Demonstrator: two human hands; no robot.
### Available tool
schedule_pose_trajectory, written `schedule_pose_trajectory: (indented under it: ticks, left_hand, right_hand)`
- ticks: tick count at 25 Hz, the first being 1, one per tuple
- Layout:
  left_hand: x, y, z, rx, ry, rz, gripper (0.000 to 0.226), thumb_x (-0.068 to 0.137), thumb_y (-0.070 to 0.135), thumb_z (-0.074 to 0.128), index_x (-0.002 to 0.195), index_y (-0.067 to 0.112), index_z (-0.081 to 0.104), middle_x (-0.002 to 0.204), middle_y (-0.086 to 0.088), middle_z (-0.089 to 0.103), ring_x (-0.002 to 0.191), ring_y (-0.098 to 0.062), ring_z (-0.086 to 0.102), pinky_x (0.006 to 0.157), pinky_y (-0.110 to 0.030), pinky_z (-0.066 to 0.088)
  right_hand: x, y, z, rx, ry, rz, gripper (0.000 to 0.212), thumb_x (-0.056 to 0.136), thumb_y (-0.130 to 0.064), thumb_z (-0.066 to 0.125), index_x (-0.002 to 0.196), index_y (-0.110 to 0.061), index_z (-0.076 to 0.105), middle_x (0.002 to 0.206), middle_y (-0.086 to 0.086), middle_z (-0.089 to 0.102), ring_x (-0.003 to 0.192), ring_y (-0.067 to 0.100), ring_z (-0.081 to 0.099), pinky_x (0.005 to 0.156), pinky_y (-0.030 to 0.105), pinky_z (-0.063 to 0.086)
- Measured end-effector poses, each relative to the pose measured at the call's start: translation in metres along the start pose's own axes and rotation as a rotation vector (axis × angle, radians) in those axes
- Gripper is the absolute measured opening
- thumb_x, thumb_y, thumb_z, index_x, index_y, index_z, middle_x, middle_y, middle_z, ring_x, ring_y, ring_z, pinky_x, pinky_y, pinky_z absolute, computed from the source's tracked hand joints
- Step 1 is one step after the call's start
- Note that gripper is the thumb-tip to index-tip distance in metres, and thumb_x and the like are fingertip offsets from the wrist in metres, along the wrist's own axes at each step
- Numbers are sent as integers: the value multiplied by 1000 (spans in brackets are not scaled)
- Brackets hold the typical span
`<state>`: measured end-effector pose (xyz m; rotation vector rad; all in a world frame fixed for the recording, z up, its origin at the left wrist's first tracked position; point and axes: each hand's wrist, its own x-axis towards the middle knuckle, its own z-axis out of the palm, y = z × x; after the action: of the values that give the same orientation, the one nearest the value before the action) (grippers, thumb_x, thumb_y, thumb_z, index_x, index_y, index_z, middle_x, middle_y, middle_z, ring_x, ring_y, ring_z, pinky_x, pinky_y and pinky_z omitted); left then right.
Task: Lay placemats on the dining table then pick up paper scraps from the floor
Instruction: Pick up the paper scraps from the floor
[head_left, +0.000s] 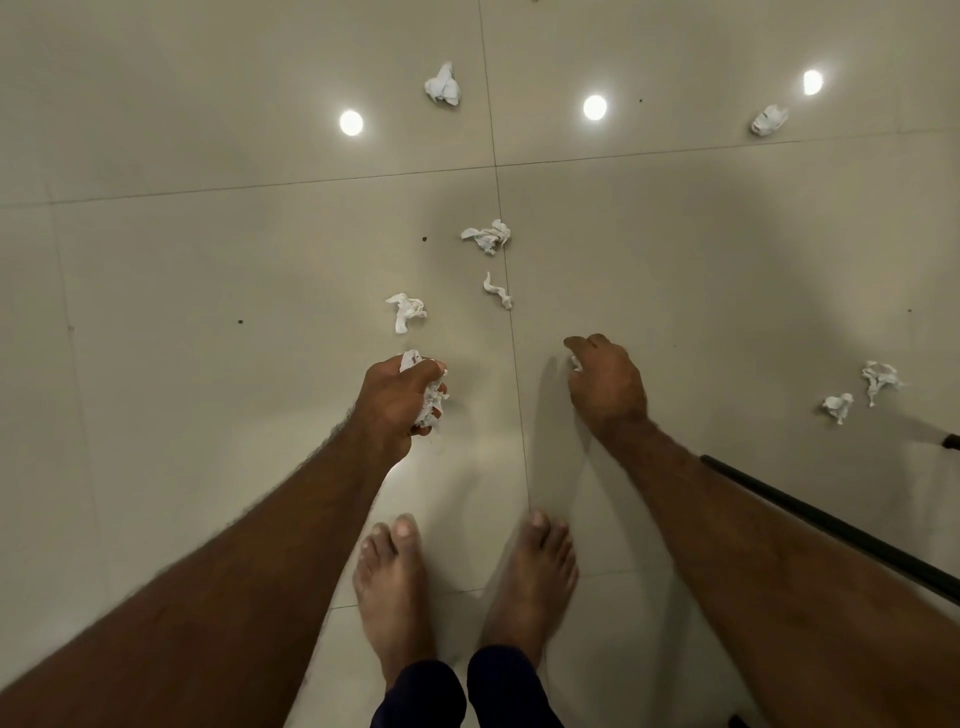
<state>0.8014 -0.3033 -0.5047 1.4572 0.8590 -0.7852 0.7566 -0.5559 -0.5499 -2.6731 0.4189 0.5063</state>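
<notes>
– While the left hand (402, 400) has its grip curled tight round a wad (431, 402) of crumpled paper, what's the right hand (605, 382) doing down near the floor (208, 260)?

– Its grip looks pinched on a small scrap (575, 362). The fingertips curl over it and only a sliver of white shows, just right of the tile seam. To do this bit well I'd pinch low, lift straight up, then tuck it into the wad instead of juggling two loads. After that, go nearest first: the twisted scrap (407, 310) and the thin curl (497, 291) just ahead of the hands, then the bigger crumple (487, 236) beyond them.

– Hard to grab?

– Probably not. The paper looks soft and tissue-like, creased into ragged white lumps that stand up off the tile, so there are edges to catch. The tiles are glossy beige and smooth, so a sloppy pinch might just slide a piece along.
</notes>
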Motion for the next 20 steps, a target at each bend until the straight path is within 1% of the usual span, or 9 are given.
schedule_pose_trajectory:
  ticks: [2, 4, 7, 9, 13, 15, 17, 18, 20]
  left_hand:
    - [2, 3, -13, -13, 17, 4, 7, 90, 10, 68, 85, 5, 66, 72, -14, 61, 42, -20, 42, 43, -21, 31]
    - [4, 6, -26, -18, 35, 6, 7, 90, 11, 68, 85, 6, 67, 73, -14, 62, 44, -21, 43, 44, -21, 32]
    - [9, 9, -50, -16, 74, 4, 7, 89, 12, 68, 85, 6, 68, 75, -17, 63, 46, -22, 46, 44, -22, 33]
    - [13, 12, -64, -6, 94, 0, 8, 89, 13, 70, 86, 7, 68, 77, -17, 63, 47, -22, 47, 44, -22, 35]
    - [22, 14, -84, -5, 111, -11, 8, 91, 15, 69, 84, 11, 68, 75, -12, 66, 48, -22, 49, 47, -23, 36]
    - [26, 13, -90, -20, 111, -17, 9, 90, 14, 70, 81, 12, 68, 74, -13, 65, 48, -23, 48, 47, -23, 35]
    - [28, 12, -93, -47, 102, -27, 13, 91, 13, 70, 78, 11, 66, 73, -13, 63, 48, -22, 45, 48, -23, 33]
    - [29, 12, -92, -59, 99, -32, 13, 91, 12, 69, 79, 10, 65, 72, -14, 62, 47, -22, 45, 47, -22, 33]
    - [29, 11, -90, -78, 96, -36, 12, 91, 11, 69, 80, 8, 64, 71, -14, 61, 47, -22, 44, 45, -21, 32]
  right_hand:
    - [7, -41, 1, 54, 46, -182, 45, 78, -5, 62, 121, -18, 64, 108, 5, 65, 98, 33, 58, 74, 35, 49]
    - [21, -93, 2, 47, 61, -309, 46, 78, -10, 64, 122, -24, 62, 108, -1, 66, 101, 28, 56, 72, 34, 49]
    - [44, -161, 14, 9, 35, -439, 49, 78, -4, 62, 121, -27, 63, 102, -4, 68, 98, 25, 55, 66, 34, 48]
    - [55, -186, 29, -15, 0, -488, 50, 78, 0, 61, 121, -26, 64, 98, -2, 70, 95, 25, 55, 65, 37, 51]
    - [64, -194, 54, -100, -89, -534, 47, 83, -4, 61, 124, -26, 61, 105, -1, 68, 99, 27, 55, 68, 37, 52]
    - [66, -187, 61, -109, -67, -551, 48, 80, -4, 66, 122, -26, 62, 105, 0, 63, 95, 27, 55, 64, 37, 53]
    - [69, -180, 64, -110, -24, -570, 53, 73, 0, 71, 120, -24, 62, 104, 2, 58, 89, 26, 53, 60, 35, 50]
    - [70, -178, 63, -135, 0, -589, 56, 71, -1, 73, 121, -24, 62, 106, 3, 56, 90, 25, 52, 61, 33, 46]
    - [71, -177, 61, -199, 14, -630, 59, 72, -7, 75, 125, -27, 58, 120, 3, 55, 101, 26, 51, 70, 37, 45]
